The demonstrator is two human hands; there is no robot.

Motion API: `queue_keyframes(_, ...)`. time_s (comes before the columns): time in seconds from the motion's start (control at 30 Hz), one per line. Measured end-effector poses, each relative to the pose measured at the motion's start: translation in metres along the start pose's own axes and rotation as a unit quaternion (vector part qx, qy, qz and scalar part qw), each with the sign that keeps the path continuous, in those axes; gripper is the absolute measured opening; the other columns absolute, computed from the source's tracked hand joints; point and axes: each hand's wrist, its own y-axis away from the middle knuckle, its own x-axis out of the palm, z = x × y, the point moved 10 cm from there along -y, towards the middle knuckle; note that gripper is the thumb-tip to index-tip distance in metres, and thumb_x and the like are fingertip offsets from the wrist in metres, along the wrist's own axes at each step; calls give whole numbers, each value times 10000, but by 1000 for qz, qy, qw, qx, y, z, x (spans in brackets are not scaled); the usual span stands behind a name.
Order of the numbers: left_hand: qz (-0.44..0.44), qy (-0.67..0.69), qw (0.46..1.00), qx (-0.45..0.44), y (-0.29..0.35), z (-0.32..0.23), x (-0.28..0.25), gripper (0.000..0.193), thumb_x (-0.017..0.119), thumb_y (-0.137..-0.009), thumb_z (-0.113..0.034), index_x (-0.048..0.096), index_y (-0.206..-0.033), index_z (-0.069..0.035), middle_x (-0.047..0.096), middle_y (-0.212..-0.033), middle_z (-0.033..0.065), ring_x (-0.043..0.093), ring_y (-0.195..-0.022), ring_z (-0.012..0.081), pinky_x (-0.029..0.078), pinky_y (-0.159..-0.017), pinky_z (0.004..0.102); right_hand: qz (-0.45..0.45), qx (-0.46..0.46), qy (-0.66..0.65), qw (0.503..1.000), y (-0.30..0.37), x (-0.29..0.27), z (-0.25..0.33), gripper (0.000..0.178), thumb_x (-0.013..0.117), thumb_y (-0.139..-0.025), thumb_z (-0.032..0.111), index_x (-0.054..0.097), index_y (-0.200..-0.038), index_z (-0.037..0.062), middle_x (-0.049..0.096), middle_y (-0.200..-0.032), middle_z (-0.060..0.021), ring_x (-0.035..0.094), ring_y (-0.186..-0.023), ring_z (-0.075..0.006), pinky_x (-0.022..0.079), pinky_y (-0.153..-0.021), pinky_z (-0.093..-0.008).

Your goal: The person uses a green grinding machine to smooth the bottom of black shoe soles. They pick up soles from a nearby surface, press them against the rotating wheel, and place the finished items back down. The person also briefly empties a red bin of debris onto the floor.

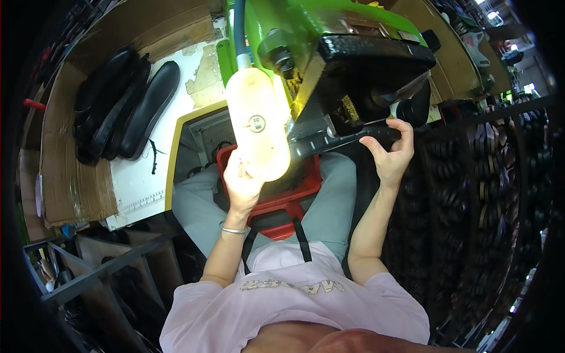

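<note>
A long black shoe sole [335, 140] lies edge-on below the dark head of a green machine [306, 29]. My right hand [393, 154] grips its right end, thumb and forefinger closed around the edge. Beside the lower end of a glowing oval lamp [259, 112] is my left hand [242, 183], its fingers bent. The lamp's glare and housing cover those fingertips, so what they hold cannot be made out. The sole's left end passes behind the lamp and is hidden too.
Several black soles [150, 112] lie in an open cardboard box [76, 203] on the white table [132, 182] at the left. A red stool [282, 206] stands between my legs. Racks full of footwear [465, 194] line the right side; a metal rack [106, 272] is at lower left.
</note>
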Motion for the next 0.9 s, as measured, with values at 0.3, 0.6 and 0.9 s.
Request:
queue_keyframes(0.3, -75, 13, 996, 49, 21, -56, -65, 456, 820, -678, 15, 555, -1048, -8, 642, -1028, 111, 624, -1061, 289, 498, -960, 391, 33, -27, -90, 995, 23, 70, 23, 762, 946, -528, 275, 559, -1128, 8, 561, -1057, -91, 562, -961, -222, 467, -862, -341)
queue_keyframes(0.6, 248, -304, 875, 282, 80, -60, 69, 383, 675, -702, 56, 579, -1042, -94, 569, -1219, 200, 485, -1255, 446, 427, -1016, 561, 19, 307, -376, 874, 129, 75, 2, 871, 600, -833, -51, 88, -1534, 28, 401, -1433, -175, 422, -1308, -223, 333, -1086, -336)
queue_keyframes(0.9, -111, -814, 556, 128, -110, -158, -164, 587, 737, -790, -251, 522, -1280, -10, 503, -1328, 172, 390, -1304, 397, 271, -1111, 533, -53, 246, -43, 967, -121, -20, -161, 671, 465, -775, -109, 331, -1432, -96, 400, -1461, -254, 391, -1369, -284, 331, -1095, -341)
